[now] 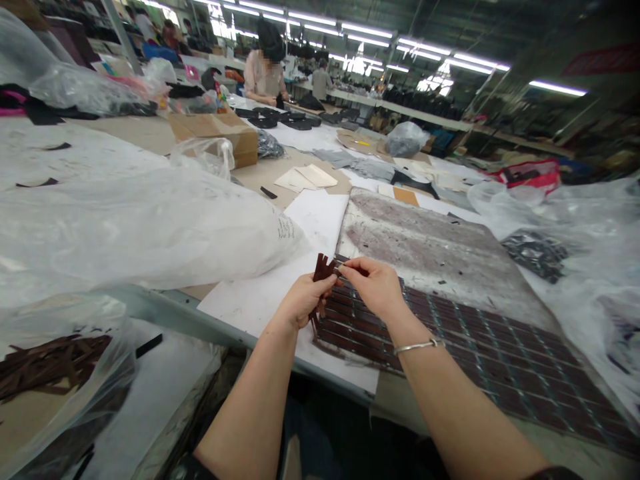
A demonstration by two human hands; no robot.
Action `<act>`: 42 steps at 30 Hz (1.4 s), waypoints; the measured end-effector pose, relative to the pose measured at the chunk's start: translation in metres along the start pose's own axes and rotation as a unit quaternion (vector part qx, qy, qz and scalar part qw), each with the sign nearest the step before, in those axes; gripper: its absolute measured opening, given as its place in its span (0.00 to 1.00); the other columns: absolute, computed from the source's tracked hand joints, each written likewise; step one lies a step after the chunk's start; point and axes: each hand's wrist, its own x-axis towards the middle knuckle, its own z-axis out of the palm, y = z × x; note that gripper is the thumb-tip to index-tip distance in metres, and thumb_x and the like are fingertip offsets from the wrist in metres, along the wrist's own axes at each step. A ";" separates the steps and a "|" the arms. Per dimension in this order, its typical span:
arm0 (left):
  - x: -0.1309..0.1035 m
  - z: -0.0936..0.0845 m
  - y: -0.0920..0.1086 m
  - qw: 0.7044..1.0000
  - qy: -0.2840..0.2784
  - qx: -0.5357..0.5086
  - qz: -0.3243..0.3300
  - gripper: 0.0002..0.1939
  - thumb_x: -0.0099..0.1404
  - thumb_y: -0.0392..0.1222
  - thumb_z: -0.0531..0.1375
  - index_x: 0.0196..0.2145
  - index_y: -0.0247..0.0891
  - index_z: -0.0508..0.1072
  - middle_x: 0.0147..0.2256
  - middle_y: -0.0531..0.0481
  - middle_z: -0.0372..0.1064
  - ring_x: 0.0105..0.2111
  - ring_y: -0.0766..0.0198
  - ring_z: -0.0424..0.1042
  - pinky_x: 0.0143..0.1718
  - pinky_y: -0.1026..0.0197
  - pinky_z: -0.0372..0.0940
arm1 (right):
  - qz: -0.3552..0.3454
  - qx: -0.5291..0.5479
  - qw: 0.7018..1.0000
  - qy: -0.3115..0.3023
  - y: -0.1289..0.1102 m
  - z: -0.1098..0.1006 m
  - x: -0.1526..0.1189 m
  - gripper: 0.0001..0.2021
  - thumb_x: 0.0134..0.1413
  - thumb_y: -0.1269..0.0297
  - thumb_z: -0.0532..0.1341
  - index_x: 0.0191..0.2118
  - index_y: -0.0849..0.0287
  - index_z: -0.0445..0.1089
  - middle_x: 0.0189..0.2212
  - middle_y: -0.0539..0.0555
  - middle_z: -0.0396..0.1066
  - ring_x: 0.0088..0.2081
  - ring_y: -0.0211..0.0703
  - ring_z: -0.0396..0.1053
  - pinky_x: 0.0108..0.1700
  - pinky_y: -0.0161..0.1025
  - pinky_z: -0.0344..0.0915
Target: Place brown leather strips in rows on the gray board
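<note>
My left hand [306,299] is closed around a small bunch of dark brown strips [324,268], whose ends fan out above and below the fingers. Thumb and fingertips of my right hand [373,283] are pinched together close beside the strips; what they hold is too small to make out. Both hands are above the left end of a board [420,247] with a worn, stained surface. Rows of brown strips [450,340] lie side by side along the board's near part, crossed by thin pale lines.
Large clear plastic bags [150,227] cover the left of the table, others [595,233] the right. More brown strips [55,363] fill a bag at lower left. Behind stand a cardboard box [237,137] and a person [265,73] at the far table.
</note>
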 end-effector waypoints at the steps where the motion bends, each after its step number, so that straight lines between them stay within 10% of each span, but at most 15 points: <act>1: 0.000 0.000 0.001 1.000 0.011 -0.002 0.006 0.17 0.51 0.49 0.66 0.32 0.32 0.73 0.18 0.58 0.56 0.16 0.74 0.55 0.18 0.68 0.51 | 0.001 -0.015 1.000 0.010 0.001 -0.001 0.000 0.12 0.48 0.55 0.61 0.29 0.58 0.75 0.22 0.48 0.71 0.26 0.37 0.65 0.33 0.35 0.60; 13: 0.003 0.003 0.003 0.985 0.155 -0.027 0.068 0.16 0.43 0.43 0.70 0.29 0.32 0.73 0.16 0.59 0.58 0.16 0.76 0.52 0.19 0.67 0.46 | 0.038 -0.012 0.999 0.003 0.028 -0.001 -0.010 0.15 0.47 0.50 0.61 0.30 0.57 0.73 0.22 0.48 0.69 0.25 0.37 0.64 0.31 0.35 0.60; 23: 0.004 0.005 0.002 0.985 0.144 -0.045 0.080 0.16 0.42 0.39 0.70 0.31 0.33 0.76 0.24 0.53 0.70 0.22 0.72 0.63 0.25 0.66 0.55 | 0.061 0.054 0.995 -0.065 0.026 0.003 -0.009 0.18 0.46 0.50 0.62 0.37 0.58 0.74 0.24 0.49 0.71 0.25 0.37 0.67 0.30 0.35 0.64; 32: 0.004 -0.009 0.010 0.960 0.255 0.016 0.119 0.19 0.52 0.51 0.64 0.37 0.32 0.74 0.21 0.55 0.64 0.17 0.74 0.54 0.19 0.66 0.51 | 0.099 -0.070 0.991 -0.050 0.034 0.000 -0.008 0.15 0.47 0.51 0.59 0.28 0.57 0.76 0.21 0.49 0.73 0.23 0.37 0.67 0.29 0.35 0.61; 42: -0.002 -0.018 0.010 0.950 0.190 0.223 0.112 0.19 0.55 0.52 0.60 0.35 0.34 0.77 0.25 0.49 0.70 0.24 0.66 0.63 0.26 0.64 0.56 | 0.115 -0.132 0.983 -0.052 0.031 0.007 -0.003 0.14 0.46 0.52 0.59 0.23 0.55 0.76 0.18 0.49 0.71 0.22 0.39 0.65 0.30 0.37 0.59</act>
